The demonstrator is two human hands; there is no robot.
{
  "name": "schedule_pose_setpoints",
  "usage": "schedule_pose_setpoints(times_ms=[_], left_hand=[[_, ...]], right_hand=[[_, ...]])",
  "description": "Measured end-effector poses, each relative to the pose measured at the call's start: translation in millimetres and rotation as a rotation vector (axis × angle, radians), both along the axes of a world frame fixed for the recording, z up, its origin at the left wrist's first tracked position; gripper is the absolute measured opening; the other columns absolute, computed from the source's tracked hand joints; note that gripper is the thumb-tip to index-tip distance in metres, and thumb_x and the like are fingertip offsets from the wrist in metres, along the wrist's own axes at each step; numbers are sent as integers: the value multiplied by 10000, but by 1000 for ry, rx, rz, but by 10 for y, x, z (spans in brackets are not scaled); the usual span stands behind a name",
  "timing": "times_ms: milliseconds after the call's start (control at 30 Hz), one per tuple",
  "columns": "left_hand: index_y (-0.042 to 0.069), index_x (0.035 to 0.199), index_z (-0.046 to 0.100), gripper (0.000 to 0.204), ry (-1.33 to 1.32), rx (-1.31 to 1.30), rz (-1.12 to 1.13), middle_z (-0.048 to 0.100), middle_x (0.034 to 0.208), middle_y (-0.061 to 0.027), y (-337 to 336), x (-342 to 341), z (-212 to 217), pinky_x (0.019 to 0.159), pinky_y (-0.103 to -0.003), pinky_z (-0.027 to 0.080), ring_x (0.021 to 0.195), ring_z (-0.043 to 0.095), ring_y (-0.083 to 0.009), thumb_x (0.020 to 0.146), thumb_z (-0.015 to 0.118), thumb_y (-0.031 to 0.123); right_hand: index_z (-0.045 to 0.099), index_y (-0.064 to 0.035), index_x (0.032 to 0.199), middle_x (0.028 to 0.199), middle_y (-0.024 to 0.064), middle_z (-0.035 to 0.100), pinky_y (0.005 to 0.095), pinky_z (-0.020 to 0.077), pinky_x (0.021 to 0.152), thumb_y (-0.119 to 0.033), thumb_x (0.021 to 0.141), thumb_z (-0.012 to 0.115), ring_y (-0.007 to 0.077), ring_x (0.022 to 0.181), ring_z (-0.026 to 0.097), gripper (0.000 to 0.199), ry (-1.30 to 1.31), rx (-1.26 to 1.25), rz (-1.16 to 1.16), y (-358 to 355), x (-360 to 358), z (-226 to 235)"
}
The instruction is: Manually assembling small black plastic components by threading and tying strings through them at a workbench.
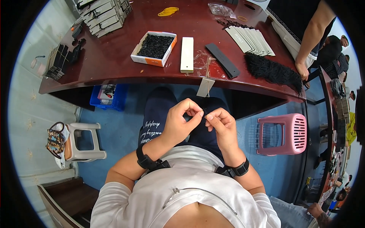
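Note:
My left hand and my right hand meet above my lap, near the table's front edge. Each has thumb and index finger pinched together, the tips almost touching. A small black bit shows between them, but against my dark trousers its kind is unclear. Just beyond, a pale tag hangs by a cord over the edge. On the table lie a stack of cream tags, black tags and an open box filled with black strings.
A heap of black strings and fanned pale tags lie on the dark red table at the right. Bundled tags are stacked far left. A person stands at the right corner. Stools stand either side, one pink, one beige.

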State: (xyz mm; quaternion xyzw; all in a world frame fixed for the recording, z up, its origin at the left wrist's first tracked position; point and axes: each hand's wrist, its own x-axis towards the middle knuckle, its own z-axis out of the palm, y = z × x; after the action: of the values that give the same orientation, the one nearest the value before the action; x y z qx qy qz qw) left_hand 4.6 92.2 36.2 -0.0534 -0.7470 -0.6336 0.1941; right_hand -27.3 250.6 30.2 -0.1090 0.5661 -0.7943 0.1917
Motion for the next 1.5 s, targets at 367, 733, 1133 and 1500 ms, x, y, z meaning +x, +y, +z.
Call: schedule_pose_setpoints(times_ms=[367, 733, 1133, 1500], left_hand=[[12, 790, 565, 94, 2, -68, -29, 607, 745, -59, 12, 30, 54, 615, -253, 463, 655, 586, -135, 775, 657, 17], [16, 912, 638, 76, -195, 369, -233, 637, 804, -10, -56, -4, 4, 696, -221, 467, 750, 601, -94, 847, 650, 52], [23, 952, 637, 81, -184, 623, -435, 611, 912, -24, -97, 1, -90, 756, -246, 462, 834, 580, -99, 895, 583, 43], [38, 949, 582, 90, -477, 535, -444, 649, 854, -58, -294, 46, -58, 690, -211, 457, 770, 586, -85, 883, 610, 92]], right_hand=[[642, -17, 913, 753, 4, 621, 187, 430, 565, -97, 861, 664, 52, 652, 549, 98, 114, 79, -75, -27, 15, 29], [642, -19, 932, 762, 12, 627, 185, 423, 575, -98, 863, 660, 56, 656, 548, 107, 99, -31, -110, 4, 0, 13], [629, -34, 945, 773, 19, 620, 200, 428, 576, -112, 875, 643, 71, 663, 554, 106, -49, -106, 260, 46, -37, -50], [651, -14, 807, 727, 55, 609, 249, 420, 517, -69, 772, 710, 111, 567, 533, 88, 546, 635, 54, 132, -72, 261]])
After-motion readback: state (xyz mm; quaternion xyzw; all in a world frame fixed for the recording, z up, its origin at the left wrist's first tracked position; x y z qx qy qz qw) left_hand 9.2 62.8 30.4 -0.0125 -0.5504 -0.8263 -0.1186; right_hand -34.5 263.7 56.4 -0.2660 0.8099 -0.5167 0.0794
